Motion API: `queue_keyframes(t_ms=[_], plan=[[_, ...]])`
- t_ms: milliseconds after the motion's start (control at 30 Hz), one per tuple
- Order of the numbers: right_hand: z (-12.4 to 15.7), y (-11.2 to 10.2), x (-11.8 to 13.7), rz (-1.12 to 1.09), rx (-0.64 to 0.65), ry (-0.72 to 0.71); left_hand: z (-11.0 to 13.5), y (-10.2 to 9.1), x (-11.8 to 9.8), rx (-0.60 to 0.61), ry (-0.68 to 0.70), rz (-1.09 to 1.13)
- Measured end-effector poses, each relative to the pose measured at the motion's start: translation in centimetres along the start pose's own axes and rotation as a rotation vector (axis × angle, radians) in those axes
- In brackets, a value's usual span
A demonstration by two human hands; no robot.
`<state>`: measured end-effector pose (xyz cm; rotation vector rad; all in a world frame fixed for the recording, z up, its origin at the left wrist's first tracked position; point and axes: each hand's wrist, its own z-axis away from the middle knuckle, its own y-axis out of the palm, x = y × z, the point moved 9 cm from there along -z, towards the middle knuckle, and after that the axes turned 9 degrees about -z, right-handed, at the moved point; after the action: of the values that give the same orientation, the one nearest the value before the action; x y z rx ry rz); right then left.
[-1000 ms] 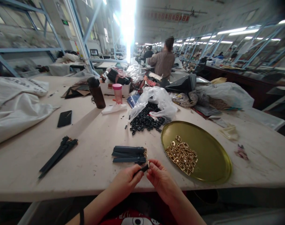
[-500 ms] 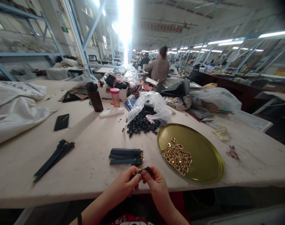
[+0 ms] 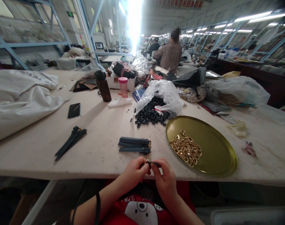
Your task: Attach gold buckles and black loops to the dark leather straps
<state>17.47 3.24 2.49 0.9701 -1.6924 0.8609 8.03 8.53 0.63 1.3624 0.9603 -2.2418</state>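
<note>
At the table's front edge my left hand [image 3: 138, 168] pinches a gold buckle [image 3: 147, 161] together with the end of a dark strap [image 3: 154, 163]. My right hand [image 3: 165, 175] grips the same strap between thumb and fingers, close beside the left. Much of the strap is hidden by the fingers. Just beyond my hands lies a stack of dark straps [image 3: 133, 145] with gold buckles at their right ends. To the right, a round gold tray [image 3: 213, 147] bears a heap of gold buckles [image 3: 186, 150].
Behind the straps, small black loops [image 3: 149, 117] spill from a clear plastic bag [image 3: 167, 93]. More straps [image 3: 71, 142] lie left, below a phone [image 3: 74, 110]. A dark bottle [image 3: 103, 87] and a pink-lidded cup [image 3: 123, 87] stand farther back. A person [image 3: 170, 54] is beyond the table.
The camera view has shifted, so the table sits higher and farther right. Both hands stay together on the strap; its free part now points out flatter to the right, and the buckle shows more.
</note>
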Motion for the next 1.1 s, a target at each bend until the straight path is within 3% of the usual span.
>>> queue_keyframes(t_ms=[133, 267, 467, 600, 667, 733, 833, 867, 967, 1100], plan=[[-0.1, 0.4, -2.4, -0.032, 0.063, 0.227, 0.3, 0.0, 0.2, 0.031, -0.02, -0.043], [-0.3, 1.4, -4.6, -0.244, 0.118, 0.444, 0.3, 0.1, 0.7, 0.108, -0.06, -0.033], [-2.1, 2.0, -4.1, -0.297, 0.14, 0.381, -2.2, -1.5, 1.3, 0.015, -0.092, -0.018], [-4.0, 2.6, -3.6, -0.354, 0.308, 0.4, -3.5, -2.2, 0.6, -0.004, -0.038, 0.066], [-6.4, 2.1, -3.9, -0.348, 0.372, 0.4, -4.0, -2.3, 0.0, 0.025, 0.025, 0.01], [-10.4, 0.1, -4.7, -0.15, 0.316, 0.313, -4.5, -2.6, 0.0, 0.038, 0.031, -0.04], [-17.3, -3.3, -5.8, 0.578, 0.15, 0.069, -5.4, -3.2, 1.0, 0.034, -0.037, -0.001], [-19.2, -3.8, -6.6, 0.681, 0.121, 0.056, -5.7, -3.2, 1.3, 0.038, -0.056, 0.023], [-22.8, -4.3, -8.9, 0.829, 0.074, 0.075, -6.3, -2.9, 2.0, 0.077, -0.095, 0.061], [-23.2, -3.5, -9.7, 0.856, 0.068, 0.072, -6.3, -2.7, 2.5, 0.075, -0.096, 0.048]])
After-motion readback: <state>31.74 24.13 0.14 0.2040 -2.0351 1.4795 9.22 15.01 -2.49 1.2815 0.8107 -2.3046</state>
